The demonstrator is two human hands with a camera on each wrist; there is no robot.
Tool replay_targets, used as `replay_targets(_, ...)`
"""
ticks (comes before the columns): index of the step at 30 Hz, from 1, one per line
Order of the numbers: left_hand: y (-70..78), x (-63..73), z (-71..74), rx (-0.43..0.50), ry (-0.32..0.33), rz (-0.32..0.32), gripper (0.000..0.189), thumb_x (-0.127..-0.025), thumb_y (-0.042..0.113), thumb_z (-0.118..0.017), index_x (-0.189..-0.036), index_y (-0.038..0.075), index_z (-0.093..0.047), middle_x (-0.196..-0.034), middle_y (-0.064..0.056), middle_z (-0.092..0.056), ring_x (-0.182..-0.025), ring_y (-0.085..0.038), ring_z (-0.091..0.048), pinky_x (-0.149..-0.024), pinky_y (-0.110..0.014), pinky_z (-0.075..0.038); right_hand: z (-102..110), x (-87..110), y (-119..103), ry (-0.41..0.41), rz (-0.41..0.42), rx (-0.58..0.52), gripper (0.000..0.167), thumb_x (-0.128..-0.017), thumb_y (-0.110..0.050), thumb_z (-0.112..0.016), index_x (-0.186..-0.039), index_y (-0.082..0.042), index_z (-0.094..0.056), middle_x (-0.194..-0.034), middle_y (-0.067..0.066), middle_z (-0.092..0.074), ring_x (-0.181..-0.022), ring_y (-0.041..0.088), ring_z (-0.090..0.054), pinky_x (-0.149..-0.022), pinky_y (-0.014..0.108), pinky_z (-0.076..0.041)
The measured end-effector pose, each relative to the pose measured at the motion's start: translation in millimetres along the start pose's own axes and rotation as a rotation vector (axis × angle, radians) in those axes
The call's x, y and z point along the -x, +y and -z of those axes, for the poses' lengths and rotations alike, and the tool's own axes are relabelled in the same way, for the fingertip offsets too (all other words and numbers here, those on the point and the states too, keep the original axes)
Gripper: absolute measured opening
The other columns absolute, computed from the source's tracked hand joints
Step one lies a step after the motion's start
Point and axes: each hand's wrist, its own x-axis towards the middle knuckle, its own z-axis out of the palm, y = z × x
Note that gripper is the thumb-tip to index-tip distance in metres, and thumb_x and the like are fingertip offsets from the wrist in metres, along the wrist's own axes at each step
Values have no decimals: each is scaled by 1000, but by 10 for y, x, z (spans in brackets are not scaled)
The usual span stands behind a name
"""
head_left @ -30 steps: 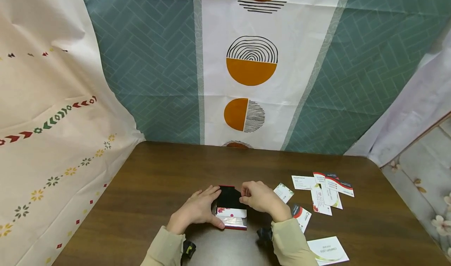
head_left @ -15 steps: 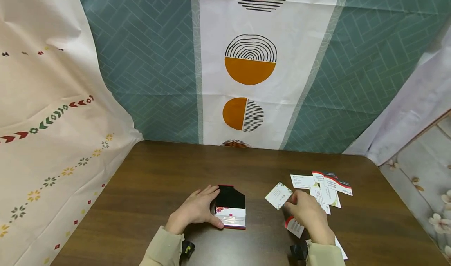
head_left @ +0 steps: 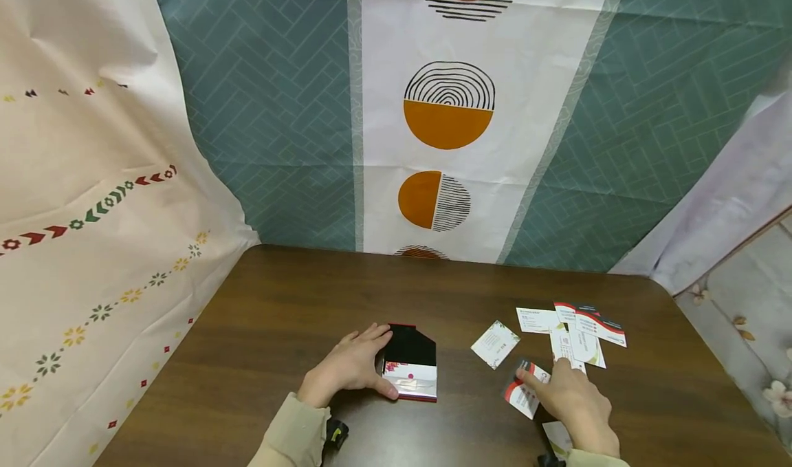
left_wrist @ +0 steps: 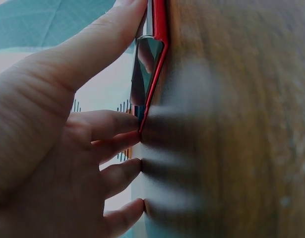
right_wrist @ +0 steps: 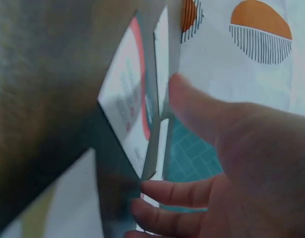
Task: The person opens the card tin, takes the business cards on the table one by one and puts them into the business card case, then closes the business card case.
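An unfolded business card case lies mid-table, black inside with a red edge. A clear pocket at its near end holds a white card with a pink floral corner. My left hand braces the case along its left side, thumb at the near corner and index finger at the far one. The left wrist view shows the case edge-on beside that thumb. To the right, my right hand hangs over a red, black and white business card, thumb and fingers apart. The right wrist view shows a gap between this hand and the card.
A leaf-bordered card lies between the case and the right hand. Several overlapping cards are spread farther back right. Partly beneath the right wrist is another white card. Patterned curtains hang behind the table.
My right hand has moved from the case's right edge out past the leaf-bordered card to the red, black and white one. The leaf-bordered card has shifted slightly left. My left hand stays put.
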Motion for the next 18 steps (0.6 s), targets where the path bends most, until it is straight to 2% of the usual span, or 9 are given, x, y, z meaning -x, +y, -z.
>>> replay_targets(6,1,-2,-1,-4,-4,4,108,-63,59,-85,-148,7,-42,-156,-7,-34,-146,-27,-23,-115,-51,-19,-68,-19,-15,-20,3,-22,103,-68,-77,-69,-110,14,-44,-85,19,-50,-77,33,-57,-62,53,-45)
replay_targets(12,-7,-2,-7,-3,-3,0,108,-63,58,-85,-148,7,-42,-156,-7,-34,-145,-27,-23,-115,-51,-19,-34,-78,-62,-8,50,-21,70,-74,-48,-82,-104,7,-52,-88,19,-51,-81,33,-55,-64,58,-44)
replay_targets(15,-11,-6,-7,-2,-1,-1,108,-63,58,-85,-148,7,-42,-156,-7,-34,-145,-27,-23,-115,-51,-19,-17,-74,-86,1,81,-13,52,-78,-33,-81,-102,4,-54,-90,19,-50,-82,34,-55,-65,58,-43)
replay_targets(18,-11,-11,-10,-3,-2,-5,108,-63,59,-84,-148,7,-42,-156,-8,-34,-145,-28,-23,-115,-52,-19,-34,-57,-103,20,91,-2,47,-80,-31,-79,-102,4,-56,-90,20,-50,-83,34,-55,-66,59,-41)
